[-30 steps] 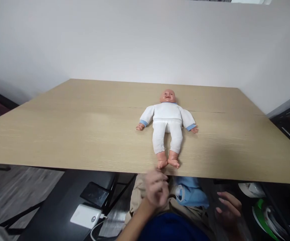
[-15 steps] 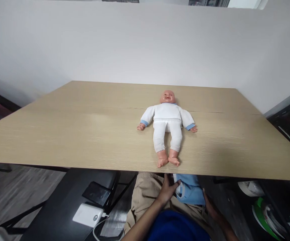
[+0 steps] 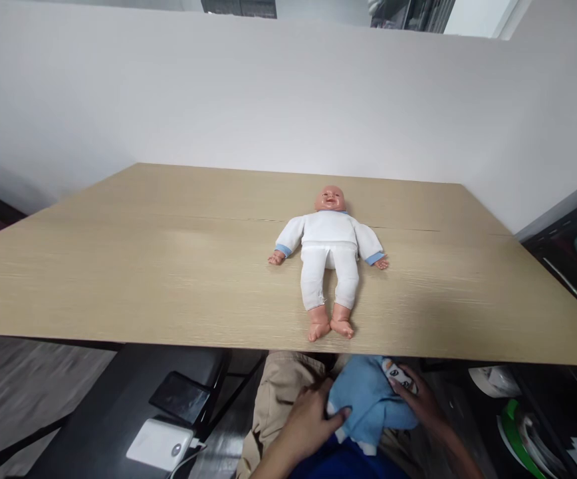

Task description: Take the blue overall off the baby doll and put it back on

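Note:
A blue cloth garment (image 3: pixel 363 396) with pale trim and a cartoon-face patch lies bunched over my lap, below the table's front edge. My left hand (image 3: pixel 313 416) pinches its left side, thumb across the fabric. On the other side my right hand (image 3: pixel 418 396) grips the cloth beside the printed patch. Face up on the table (image 3: pixel 193 266) lies a baby doll (image 3: pixel 329 229) in a white top and white trousers with blue cuffs. Its bare feet point towards me, near the front edge, and neither hand touches it.
A dark phone (image 3: pixel 179 397) and a white power bank (image 3: pixel 159 447) with a cable rest on a black chair (image 3: pixel 84 406) at my left. Shelving with a green-rimmed item (image 3: pixel 512 426) stands low on the right. A pale wall (image 3: pixel 268 100) rises behind the table.
The blue garment has come up and nearer my body, turned so that its cartoon patch shows. Both hands moved with it. The view has tilted slightly; the doll stays put.

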Demonstrator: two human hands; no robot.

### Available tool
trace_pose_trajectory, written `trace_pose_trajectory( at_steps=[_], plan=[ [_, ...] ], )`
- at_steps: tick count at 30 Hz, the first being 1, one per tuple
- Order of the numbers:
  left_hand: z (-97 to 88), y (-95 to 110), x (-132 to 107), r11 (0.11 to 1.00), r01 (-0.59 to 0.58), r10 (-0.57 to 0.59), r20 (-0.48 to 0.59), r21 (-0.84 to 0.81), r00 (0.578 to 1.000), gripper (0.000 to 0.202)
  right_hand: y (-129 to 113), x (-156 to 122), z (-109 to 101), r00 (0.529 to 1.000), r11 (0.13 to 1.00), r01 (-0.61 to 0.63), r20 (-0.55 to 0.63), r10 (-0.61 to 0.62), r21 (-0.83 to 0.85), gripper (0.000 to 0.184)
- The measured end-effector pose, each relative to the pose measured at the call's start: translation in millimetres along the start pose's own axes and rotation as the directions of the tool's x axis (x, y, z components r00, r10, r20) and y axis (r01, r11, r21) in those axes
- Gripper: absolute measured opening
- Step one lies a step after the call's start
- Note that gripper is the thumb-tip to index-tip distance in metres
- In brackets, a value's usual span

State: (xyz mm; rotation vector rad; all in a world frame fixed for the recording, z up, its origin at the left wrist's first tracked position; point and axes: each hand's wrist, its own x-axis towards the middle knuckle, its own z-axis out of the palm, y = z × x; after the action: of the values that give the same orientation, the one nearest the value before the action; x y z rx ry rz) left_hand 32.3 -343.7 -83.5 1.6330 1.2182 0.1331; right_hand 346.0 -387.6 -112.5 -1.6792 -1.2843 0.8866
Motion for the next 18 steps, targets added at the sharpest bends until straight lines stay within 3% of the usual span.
trace_pose_trajectory(
  at_steps=[3,5,8,10,11,13,15,18],
  plan=[
    [-50.3,17,-21,1.0,-0.006,0.006,0.047,0.021,0.999,0.066,-37,-1,-9,0.955,0.999,-0.026,0.296,0.018,0.022,0.045],
    [-86.4,35,-36,0.995,-0.078,0.081,0.053,-0.062,0.995,0.062,-75,5,-14,0.864,0.989,0.137,0.482,-0.148,0.057,0.035],
    [-135.6,72,-57,0.951,-0.228,0.259,0.14,-0.208,0.956,0.048,-137,20,-21,0.749,0.897,0.427,0.509,-0.424,0.118,0.028],
    [-160.8,98,-61,0.861,-0.427,0.451,0.024,-0.276,0.892,0.046,-175,34,-26,0.655,0.839,0.518,0.552,-0.516,0.17,0.026],
    [-170.8,111,-59,0.812,-0.523,0.534,-0.03,-0.258,0.845,0.054,-194,41,-28,0.618,0.818,0.545,0.57,-0.541,0.186,0.021],
    [-187.2,133,-48,0.737,-0.641,0.644,-0.065,-0.214,0.762,0.064,-228,56,-31,0.543,0.777,0.593,0.607,-0.58,0.212,0.015],
    [-201.6,153,-32,0.704,-0.668,0.694,0.037,-0.241,0.719,0.057,-258,71,-35,0.492,0.738,0.63,0.612,-0.619,0.24,0.012],
    [-225.4,178,-15,0.657,-0.725,0.754,0.188,-0.208,0.629,0.029,-295,92,-42,0.414,0.716,0.619,0.64,-0.647,0.323,0.013]
  ],
)
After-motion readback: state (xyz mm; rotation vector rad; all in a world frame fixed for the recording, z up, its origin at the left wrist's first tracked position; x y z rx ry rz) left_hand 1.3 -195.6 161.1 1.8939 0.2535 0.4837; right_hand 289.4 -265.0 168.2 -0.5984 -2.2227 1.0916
